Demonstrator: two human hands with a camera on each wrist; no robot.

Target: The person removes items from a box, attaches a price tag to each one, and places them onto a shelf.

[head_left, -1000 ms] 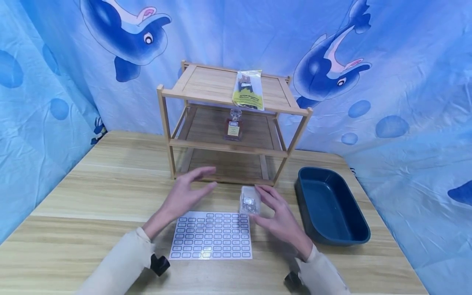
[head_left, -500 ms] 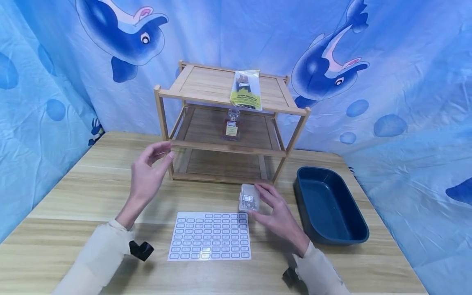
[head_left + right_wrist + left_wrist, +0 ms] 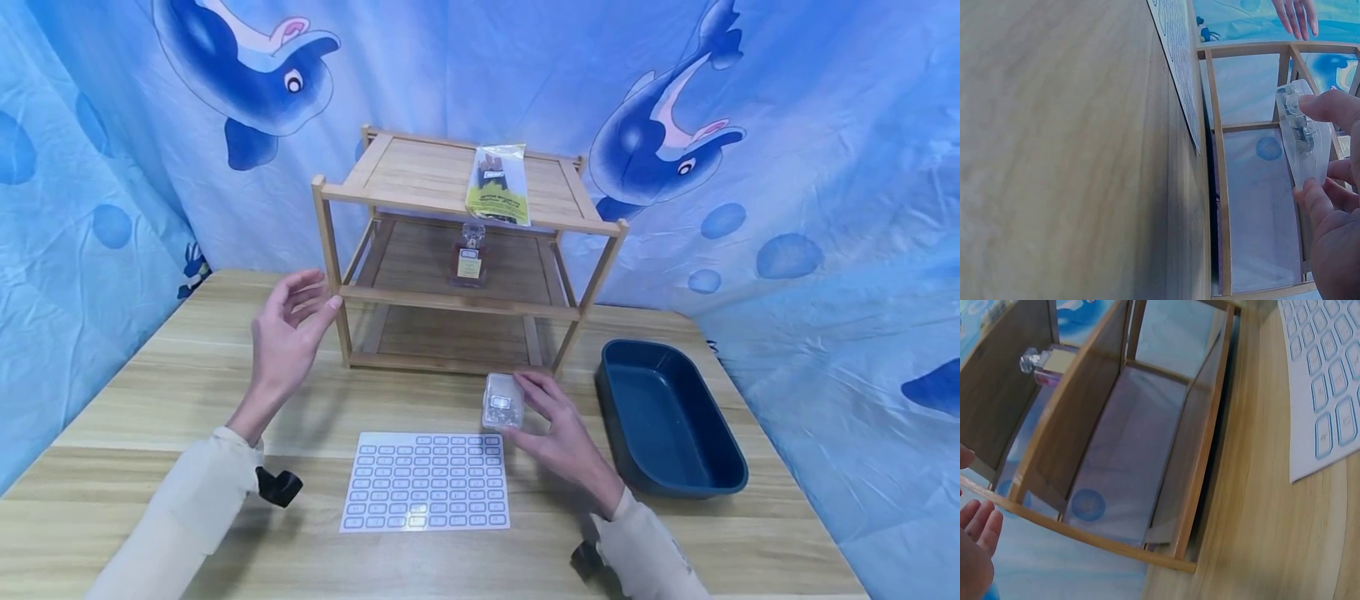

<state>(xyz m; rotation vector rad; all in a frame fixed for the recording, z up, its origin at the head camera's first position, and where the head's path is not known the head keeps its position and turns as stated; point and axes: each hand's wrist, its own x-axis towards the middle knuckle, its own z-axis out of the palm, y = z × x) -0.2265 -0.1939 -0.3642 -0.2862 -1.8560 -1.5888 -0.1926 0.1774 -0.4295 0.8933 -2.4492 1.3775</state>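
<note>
My right hand [image 3: 566,437] grips a small clear plastic box [image 3: 502,402] between thumb and fingers, above the table by the far edge of a label sheet [image 3: 424,483]. A small blue-bordered label is stuck on the box. Small shiny pieces show through its wall; the right wrist view has the box [image 3: 1302,140] upright and tilted, their kind unclear. My left hand [image 3: 285,337] is raised beside the left front post of a wooden shelf rack [image 3: 463,302], fingers loosely bent and holding nothing. Whether it touches the post I cannot tell.
On the rack's top lies a yellow-and-clear packet of brushes [image 3: 497,187]. A glass bottle [image 3: 468,260] with a pale label stands on the middle shelf. To the right sits a deep dark blue tub [image 3: 611,400]. Blue dolphin-print cloth [image 3: 525,75] hangs behind the table.
My left hand has moved left and away from me, from above the label sheet to the rack's left post. The right hand still holds the box, nearly in place.
</note>
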